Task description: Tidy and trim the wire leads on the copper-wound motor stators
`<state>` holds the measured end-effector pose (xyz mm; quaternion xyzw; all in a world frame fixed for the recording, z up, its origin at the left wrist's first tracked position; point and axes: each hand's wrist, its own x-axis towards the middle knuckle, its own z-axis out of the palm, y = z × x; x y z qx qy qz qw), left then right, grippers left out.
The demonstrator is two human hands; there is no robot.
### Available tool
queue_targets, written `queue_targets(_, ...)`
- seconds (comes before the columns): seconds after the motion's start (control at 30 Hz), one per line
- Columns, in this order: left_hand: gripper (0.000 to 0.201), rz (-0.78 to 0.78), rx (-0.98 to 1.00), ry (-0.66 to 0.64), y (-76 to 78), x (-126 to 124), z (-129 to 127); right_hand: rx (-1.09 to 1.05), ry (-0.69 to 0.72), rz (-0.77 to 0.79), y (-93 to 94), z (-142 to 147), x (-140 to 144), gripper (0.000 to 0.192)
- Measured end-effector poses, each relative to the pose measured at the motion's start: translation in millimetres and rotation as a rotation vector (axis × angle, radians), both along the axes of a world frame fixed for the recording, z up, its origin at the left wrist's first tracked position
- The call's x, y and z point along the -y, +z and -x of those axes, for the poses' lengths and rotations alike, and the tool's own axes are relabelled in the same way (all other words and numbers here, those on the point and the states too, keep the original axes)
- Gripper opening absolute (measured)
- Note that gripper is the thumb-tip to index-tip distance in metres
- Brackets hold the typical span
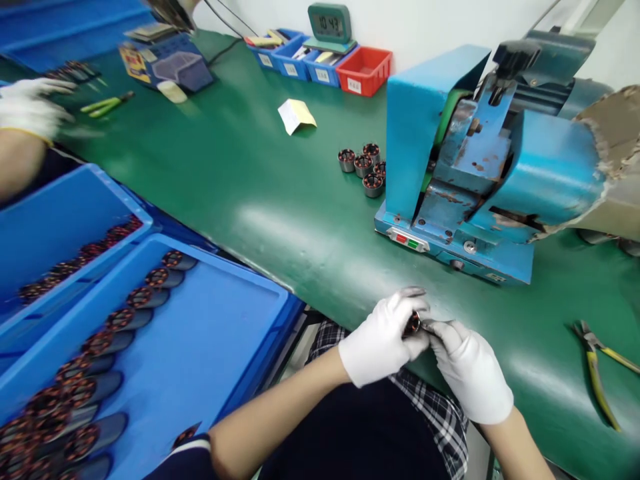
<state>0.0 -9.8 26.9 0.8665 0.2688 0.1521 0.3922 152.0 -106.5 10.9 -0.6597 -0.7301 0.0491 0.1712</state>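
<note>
Near the table's front edge, my left hand (389, 339), in a white glove, is closed around a small motor stator (413, 323) with dark and copper-coloured windings. The stator's open face is turned toward my right hand (473, 370), also gloved. Its thumb and fingers are pinched together right beside the stator, at a small dark thing (429, 326) too small to name. Most of the stator's body is hidden by the left fingers. Beyond my hands, several similar stators (363, 165) stand grouped on the green table (225, 147).
A blue belt machine (450, 173) stands behind my hands. Yellow-handled cutters (595, 360) lie at right. Blue trays (220, 320) holding several stators are on the left. A co-worker's gloved hand (30, 110), a red bin (365, 70) and a clock (330, 25) are farther back.
</note>
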Motion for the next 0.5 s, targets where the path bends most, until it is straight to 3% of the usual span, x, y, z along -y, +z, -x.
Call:
queue_targets(0.1, 0.074, 0.102, 0.014, -0.04, -2.3, -14.7, 7.6, -0.182, -0.071, -0.013, -7.3, 0.7, -4.7, 0.017)
queue_targets(0.27, 0.057, 0.001, 0.01, -0.05, -9.3, -26.6, 10.0, -0.225, -0.102, -0.11, -6.1, -1.1, -12.0, 0.023)
queue_targets(0.37, 0.061, -0.005, 0.111, -0.02, -7.1, -21.5, 8.2, -0.108, -0.052, -0.19, 8.5, -4.2, -10.1, 0.031)
queue_targets(0.5, 0.055, 0.094, 0.284, 0.073, 8.2, -8.0, 4.8, 0.001, -0.051, -0.329, 36.8, -5.0, -8.2, 0.034)
